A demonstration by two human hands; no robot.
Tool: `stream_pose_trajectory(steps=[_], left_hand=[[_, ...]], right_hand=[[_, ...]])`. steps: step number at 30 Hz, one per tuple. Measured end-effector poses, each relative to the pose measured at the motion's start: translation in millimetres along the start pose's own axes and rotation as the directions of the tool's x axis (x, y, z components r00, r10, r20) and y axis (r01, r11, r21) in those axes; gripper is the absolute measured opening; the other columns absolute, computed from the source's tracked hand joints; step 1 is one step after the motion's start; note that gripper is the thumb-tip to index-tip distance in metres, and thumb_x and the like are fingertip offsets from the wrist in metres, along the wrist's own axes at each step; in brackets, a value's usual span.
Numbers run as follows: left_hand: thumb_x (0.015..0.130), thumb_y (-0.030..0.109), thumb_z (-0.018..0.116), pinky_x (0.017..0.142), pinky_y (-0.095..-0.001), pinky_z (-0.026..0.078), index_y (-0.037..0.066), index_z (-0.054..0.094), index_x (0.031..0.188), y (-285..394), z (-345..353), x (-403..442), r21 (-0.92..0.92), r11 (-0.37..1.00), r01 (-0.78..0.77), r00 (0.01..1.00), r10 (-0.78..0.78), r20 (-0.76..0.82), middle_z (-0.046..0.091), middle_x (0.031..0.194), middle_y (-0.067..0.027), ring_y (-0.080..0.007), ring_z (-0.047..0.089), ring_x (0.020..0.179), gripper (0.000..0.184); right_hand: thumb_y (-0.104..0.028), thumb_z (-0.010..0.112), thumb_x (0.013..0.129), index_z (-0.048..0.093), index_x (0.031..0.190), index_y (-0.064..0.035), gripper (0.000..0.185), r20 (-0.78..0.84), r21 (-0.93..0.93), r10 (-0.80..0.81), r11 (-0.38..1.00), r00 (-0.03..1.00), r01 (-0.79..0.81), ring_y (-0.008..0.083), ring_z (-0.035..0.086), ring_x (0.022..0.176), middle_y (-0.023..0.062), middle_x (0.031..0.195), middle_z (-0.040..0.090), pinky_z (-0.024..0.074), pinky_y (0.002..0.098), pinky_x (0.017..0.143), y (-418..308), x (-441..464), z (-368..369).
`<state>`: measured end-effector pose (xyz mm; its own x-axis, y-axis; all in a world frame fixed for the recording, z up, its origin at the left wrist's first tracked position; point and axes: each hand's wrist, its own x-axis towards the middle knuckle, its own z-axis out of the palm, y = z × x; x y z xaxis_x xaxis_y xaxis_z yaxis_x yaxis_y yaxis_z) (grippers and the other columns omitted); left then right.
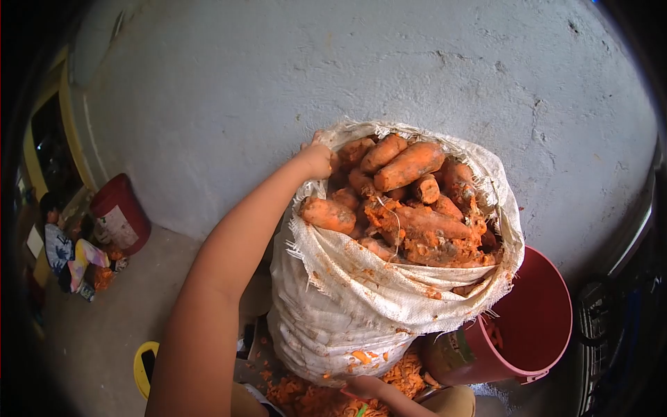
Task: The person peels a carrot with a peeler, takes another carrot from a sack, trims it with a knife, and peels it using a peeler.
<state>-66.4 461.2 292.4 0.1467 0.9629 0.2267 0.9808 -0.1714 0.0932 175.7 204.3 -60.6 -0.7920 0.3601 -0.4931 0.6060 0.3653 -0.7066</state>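
A white woven sack [333, 299] stands with its frayed mouth folded back, filled with dirty orange carrots [410, 167]. Several of the carrots look broken or mushy. My left hand [317, 156] grips the sack's rim at the far left side, fingers curled over the edge and partly hidden. Low down, my right hand [365, 388] is against the underside of the sack; its fingers are tucked beneath and out of sight. Orange peelings [292, 393] lie around the sack's base, with a small green item [362, 410] among them that I cannot make out.
A red bucket [535, 313] stands close at the sack's right, with orange bits inside. Behind rises a grey wall [347, 62]. Farther left, a seated person [66, 243] is beside another red bucket [121, 215]. A yellow-rimmed object [144, 368] lies at lower left.
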Motion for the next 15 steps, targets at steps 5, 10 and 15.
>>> stream_pose_trajectory(steps=[5,10,15], left_hand=[[0.071,0.019,0.054,0.094,-0.0418,0.023,0.009,0.063,0.09,-14,15,19,0.047,0.988,0.149,0.985,-0.153,0.08,0.055,0.104,-0.0147,-0.0306,0.035,0.113,0.024],[0.072,0.029,0.052,0.092,-0.0405,0.021,0.007,0.063,0.089,-7,13,22,0.099,0.995,0.002,0.969,-0.026,0.244,0.059,0.096,-0.0138,-0.0289,0.049,0.098,0.03],[0.071,0.027,0.053,0.091,-0.0407,0.024,0.006,0.064,0.084,-8,23,29,0.223,0.968,-0.113,0.985,0.08,0.154,0.059,0.09,-0.0138,-0.0297,0.049,0.097,0.027]], right_hand=[[-0.033,0.046,0.082,0.058,0.086,-0.0079,0.028,-0.026,-0.064,-0.025,0.998,0.999,0.024,0.032,0.057,0.073,0.0164,0.078,0.059,0.0426,0.039,0.064,3,-2,0],[-0.032,0.048,0.081,0.055,0.093,-0.0049,0.03,-0.099,-0.02,-0.066,0.998,0.993,0.065,0.0326,0.058,0.073,0.0182,0.077,0.059,0.0432,0.0391,0.064,-2,-9,0],[-0.03,0.048,0.081,0.053,0.098,-0.0074,0.029,-0.112,-0.038,-0.075,0.997,0.991,0.071,0.0326,0.058,0.072,0.0181,0.078,0.059,0.0434,0.0395,0.064,6,-3,3]])
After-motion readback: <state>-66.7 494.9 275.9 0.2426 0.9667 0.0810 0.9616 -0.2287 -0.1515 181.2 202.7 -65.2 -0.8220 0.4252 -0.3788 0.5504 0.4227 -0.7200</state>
